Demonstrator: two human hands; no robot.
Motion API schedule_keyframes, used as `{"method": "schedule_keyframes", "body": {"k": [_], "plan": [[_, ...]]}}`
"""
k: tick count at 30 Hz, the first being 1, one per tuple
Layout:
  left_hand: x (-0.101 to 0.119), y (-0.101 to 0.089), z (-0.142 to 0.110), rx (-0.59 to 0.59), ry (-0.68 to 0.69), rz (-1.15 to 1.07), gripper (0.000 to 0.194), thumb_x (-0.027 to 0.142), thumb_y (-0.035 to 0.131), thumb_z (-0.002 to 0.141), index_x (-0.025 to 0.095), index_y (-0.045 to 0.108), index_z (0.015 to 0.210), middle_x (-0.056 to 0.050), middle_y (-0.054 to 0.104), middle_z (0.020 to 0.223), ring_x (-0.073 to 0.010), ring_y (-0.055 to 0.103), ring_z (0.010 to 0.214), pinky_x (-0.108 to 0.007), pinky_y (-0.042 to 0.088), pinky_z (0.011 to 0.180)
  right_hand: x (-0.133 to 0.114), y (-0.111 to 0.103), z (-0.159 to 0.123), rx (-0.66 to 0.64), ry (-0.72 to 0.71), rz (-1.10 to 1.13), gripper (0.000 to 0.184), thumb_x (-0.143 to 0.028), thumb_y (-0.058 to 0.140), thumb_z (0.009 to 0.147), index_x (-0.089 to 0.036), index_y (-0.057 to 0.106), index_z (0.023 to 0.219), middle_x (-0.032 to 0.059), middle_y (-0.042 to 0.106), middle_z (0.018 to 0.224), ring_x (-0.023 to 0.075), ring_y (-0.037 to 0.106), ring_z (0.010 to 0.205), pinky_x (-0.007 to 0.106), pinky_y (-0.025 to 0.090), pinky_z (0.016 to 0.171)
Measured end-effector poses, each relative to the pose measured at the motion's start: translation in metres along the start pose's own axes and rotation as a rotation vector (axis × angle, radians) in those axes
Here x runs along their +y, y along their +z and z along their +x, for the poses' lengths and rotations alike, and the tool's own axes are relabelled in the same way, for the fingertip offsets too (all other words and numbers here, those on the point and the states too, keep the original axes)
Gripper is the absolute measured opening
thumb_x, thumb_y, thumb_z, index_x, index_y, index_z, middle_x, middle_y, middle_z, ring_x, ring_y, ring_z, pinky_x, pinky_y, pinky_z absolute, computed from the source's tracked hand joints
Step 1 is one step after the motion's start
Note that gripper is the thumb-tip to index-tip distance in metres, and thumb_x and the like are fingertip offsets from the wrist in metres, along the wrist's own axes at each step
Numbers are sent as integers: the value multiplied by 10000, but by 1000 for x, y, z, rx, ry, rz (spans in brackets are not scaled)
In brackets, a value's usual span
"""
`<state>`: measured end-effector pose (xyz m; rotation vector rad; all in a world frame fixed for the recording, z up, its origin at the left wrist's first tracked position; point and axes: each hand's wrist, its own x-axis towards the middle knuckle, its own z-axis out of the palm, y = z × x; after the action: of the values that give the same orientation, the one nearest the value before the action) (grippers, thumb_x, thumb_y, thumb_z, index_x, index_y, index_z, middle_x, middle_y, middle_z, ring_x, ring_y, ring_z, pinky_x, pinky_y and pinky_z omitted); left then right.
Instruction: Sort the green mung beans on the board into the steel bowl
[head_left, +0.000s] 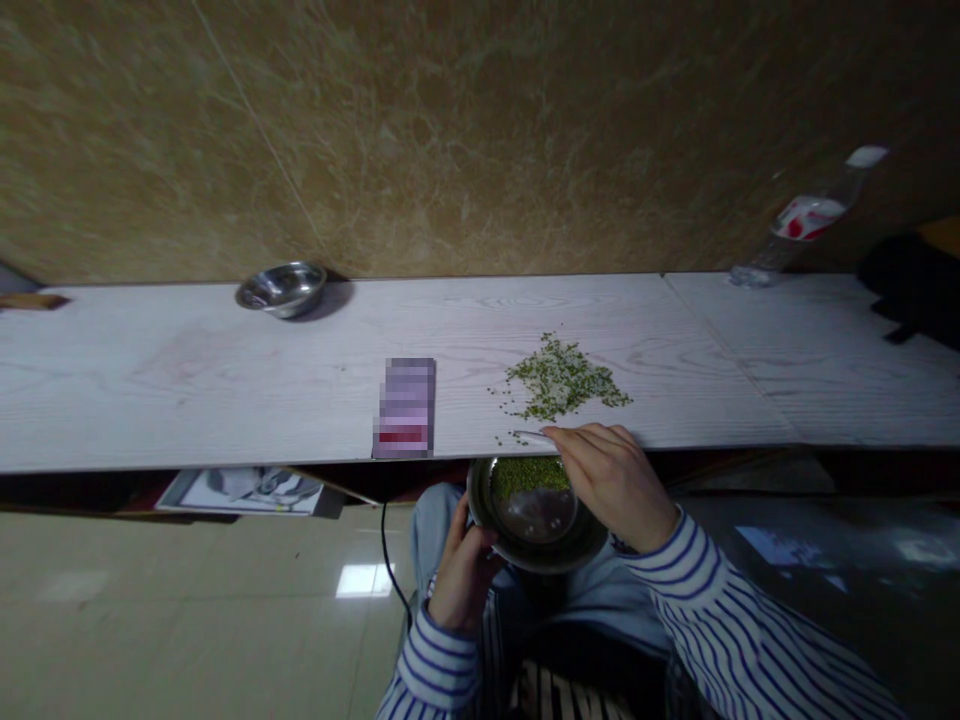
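Blue/wht striped sleeves (750, 620); green beans (566, 378)

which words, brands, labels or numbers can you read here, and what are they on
None can be read.
Bottle label: red and white, too blurred to make out any lettering.
Flat rectangular item on the counter: its face is pixelated, with a red band near the bottom; nothing legible.
Dark clothing at the bottom edge: pale marks, too unclear to tell whether they are letters.
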<state>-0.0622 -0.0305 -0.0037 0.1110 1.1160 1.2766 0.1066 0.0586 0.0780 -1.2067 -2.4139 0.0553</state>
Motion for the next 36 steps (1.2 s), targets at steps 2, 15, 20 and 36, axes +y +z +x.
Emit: {"method": "schedule_keyframes", "body": {"k": [2, 15, 20, 36], "plan": [[1, 0, 0, 6, -3, -2, 666, 183, 628, 576, 285, 562, 1231, -26, 667, 974, -199, 588, 785, -310, 463, 658, -2, 1, 2, 1, -6, 9, 274, -124, 457, 929, -182, 631, 1132, 58, 731, 976, 194, 623, 885, 344, 388, 759], [5, -4, -1, -34, 3, -18, 669, 160, 616, 598, 273, 557, 1254, -32, 663, 1009, -200, 585, 820, -298, 461, 657, -7, 5, 10, -16, -49, 21, 291, -133, 468, 928, -199, 623, 1166, 57, 729, 986, 197, 614, 894, 345, 393, 773], [9, -6, -1, -41, -5, -10, 657, 169, 621, 603, 296, 560, 1245, -30, 646, 1079, -204, 591, 861, -312, 469, 686, -8, 8, 14, -12, -51, 34, 283, -125, 472, 925, -189, 625, 1154, 56, 727, 1003, 191, 614, 918, 342, 400, 784], [12, -16, 1, -16, 2, -14, 710, 178, 619, 593, 288, 515, 1287, -21, 645, 861, -191, 577, 737, -359, 485, 721, -4, 3, 8, 6, -47, 17, 273, -154, 452, 939, -151, 611, 1161, 86, 722, 951, 201, 629, 857, 363, 449, 780]]}}
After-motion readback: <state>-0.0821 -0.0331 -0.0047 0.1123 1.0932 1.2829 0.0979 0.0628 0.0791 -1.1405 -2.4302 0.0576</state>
